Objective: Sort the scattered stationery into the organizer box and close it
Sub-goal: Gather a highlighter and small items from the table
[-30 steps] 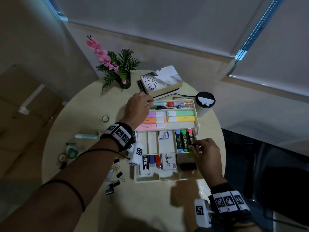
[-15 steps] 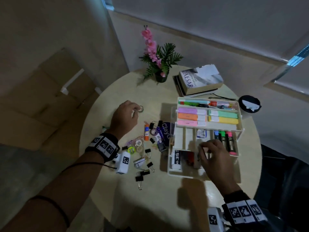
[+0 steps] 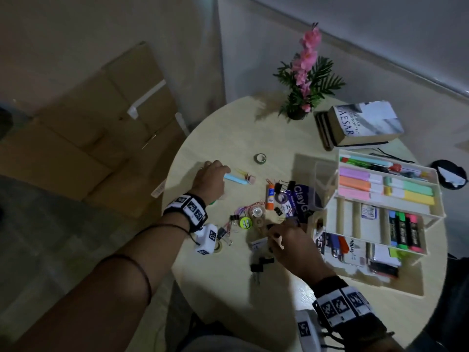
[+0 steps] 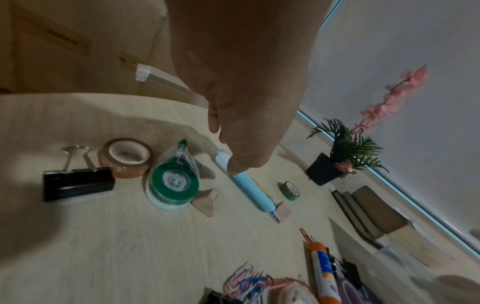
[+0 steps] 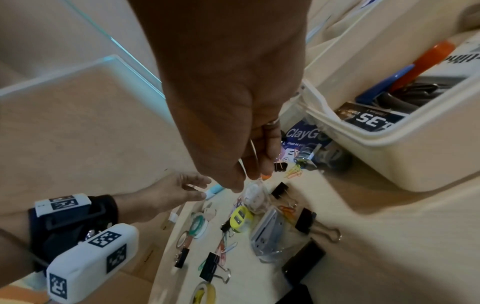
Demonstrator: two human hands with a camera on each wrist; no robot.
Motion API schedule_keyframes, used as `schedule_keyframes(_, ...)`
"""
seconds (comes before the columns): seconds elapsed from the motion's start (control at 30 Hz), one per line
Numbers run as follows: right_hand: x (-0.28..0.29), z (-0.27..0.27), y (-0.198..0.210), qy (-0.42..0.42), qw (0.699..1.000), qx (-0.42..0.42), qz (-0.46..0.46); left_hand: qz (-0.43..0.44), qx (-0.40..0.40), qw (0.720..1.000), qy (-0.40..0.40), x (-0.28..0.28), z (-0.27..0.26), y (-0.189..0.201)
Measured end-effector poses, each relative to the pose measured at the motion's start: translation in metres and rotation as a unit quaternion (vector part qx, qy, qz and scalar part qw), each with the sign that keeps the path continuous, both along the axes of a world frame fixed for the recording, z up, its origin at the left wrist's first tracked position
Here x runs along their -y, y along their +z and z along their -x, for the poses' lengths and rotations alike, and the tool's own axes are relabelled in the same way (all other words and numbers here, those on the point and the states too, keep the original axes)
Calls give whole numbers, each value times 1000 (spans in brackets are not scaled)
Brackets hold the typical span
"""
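Head view: the left hand [image 3: 209, 177], fingers loose, touches a light blue pen [image 3: 235, 178] on the desk [image 3: 228, 295]. The open organizer box [image 3: 380, 214] lies beyond the right hand [image 3: 291, 243].

Left wrist view: fingertips [image 4: 237, 167] rest on the pen.

Right wrist view: the right hand pinches a small clear object [image 5: 253, 192] among scattered clips.

organizer box [image 3: 431, 214]: white, tiers open, right | stationery [image 3: 269, 199]: scattered left; clips perhaps tangled

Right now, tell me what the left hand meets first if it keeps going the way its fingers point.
The light blue pen: the left hand has its fingertips at the pen's near end, apparently touching already.
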State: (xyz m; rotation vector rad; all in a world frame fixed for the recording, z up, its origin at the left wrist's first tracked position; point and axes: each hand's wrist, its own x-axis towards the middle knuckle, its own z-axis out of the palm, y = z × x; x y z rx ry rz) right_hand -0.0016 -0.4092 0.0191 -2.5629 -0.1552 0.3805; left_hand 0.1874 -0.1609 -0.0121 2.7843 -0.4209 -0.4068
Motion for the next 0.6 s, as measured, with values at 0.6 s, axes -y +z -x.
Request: schedule_keyframes(0.6, -8, -10, -23, -157, 986, -50, -8, 257, -181, 949, 28, -34, 7, -6)
